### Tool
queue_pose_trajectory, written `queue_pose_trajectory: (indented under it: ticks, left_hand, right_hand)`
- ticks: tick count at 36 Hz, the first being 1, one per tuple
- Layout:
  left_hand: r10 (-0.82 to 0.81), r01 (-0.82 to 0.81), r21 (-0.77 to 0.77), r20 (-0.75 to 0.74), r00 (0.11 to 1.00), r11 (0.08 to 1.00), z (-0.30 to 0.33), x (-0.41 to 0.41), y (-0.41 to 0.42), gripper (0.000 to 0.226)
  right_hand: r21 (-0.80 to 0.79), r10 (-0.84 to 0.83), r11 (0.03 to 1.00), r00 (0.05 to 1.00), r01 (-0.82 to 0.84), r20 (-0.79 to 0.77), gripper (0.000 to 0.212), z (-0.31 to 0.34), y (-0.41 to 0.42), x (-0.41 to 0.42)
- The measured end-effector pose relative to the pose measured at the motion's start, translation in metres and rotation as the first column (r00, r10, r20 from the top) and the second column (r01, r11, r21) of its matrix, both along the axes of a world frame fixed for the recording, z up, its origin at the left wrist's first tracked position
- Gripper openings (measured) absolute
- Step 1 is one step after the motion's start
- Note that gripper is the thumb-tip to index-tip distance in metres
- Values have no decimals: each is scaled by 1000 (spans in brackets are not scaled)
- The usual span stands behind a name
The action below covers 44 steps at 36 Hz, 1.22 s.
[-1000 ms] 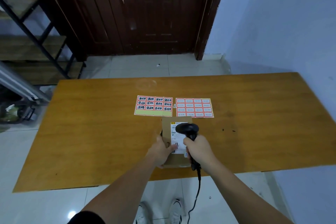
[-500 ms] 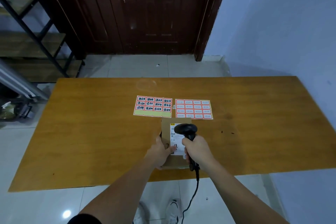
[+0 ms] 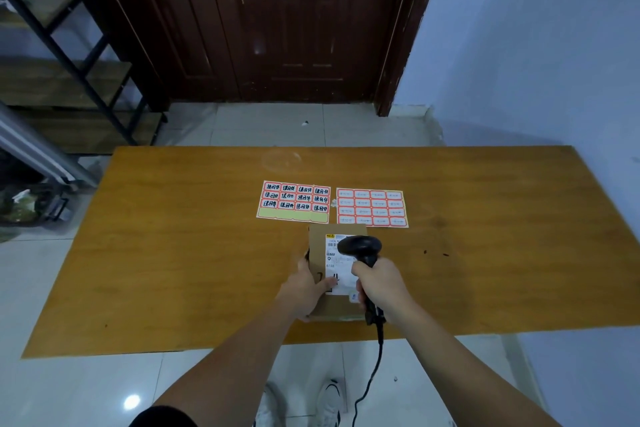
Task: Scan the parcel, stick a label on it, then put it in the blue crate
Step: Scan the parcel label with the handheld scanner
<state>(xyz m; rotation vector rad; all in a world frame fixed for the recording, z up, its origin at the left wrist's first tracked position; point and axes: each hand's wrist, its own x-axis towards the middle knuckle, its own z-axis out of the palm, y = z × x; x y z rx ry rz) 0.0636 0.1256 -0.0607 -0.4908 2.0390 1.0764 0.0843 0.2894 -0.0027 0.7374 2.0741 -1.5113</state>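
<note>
I see the left hand (image 3: 304,291) gripping the parcel (image 3: 322,260), long axis pointing away. The right hand (image 3: 379,282) clenches the scanner (image 3: 360,248) above its label; sticker sheets (image 3: 293,201) lie just beyond.

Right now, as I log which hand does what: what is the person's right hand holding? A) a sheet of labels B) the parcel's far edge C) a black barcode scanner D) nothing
C: the right hand is wrapped around the handle of the black barcode scanner, whose head hangs over the white shipping label on the parcel, while the left hand steadies the parcel on the table.
</note>
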Motion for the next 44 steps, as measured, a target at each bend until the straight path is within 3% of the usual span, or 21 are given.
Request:
queue_pose_trajectory:
  ticks: [24, 28, 33, 38, 44]
  left_hand:
    - [-29, 27, -36, -43, 999, 999, -9, 0, -1, 91]
    - [-33, 32, -17, -58, 998, 999, -12, 0, -4, 90]
    - [-51, 49, -25, -117, 992, 999, -18, 1, -6, 93]
    - [-71, 71, -2, -163, 984, 997, -22, 1, -7, 94]
    - [-92, 96, 11, -180, 979, 995, -28, 0, -9, 93]
  right_hand:
    - [26, 36, 999, 999, -36, -26, 20, -1, 8, 1]
    - [100, 82, 992, 996, -78, -37, 29, -8, 25, -2]
    - [171, 7, 985, 1000, -2, -29, 13, -32, 62, -9]
    - [222, -55, 974, 998, 45, 43, 24, -61, 99, -11]
    - [370, 23, 927, 995, -57, 96, 36, -86, 125, -10]
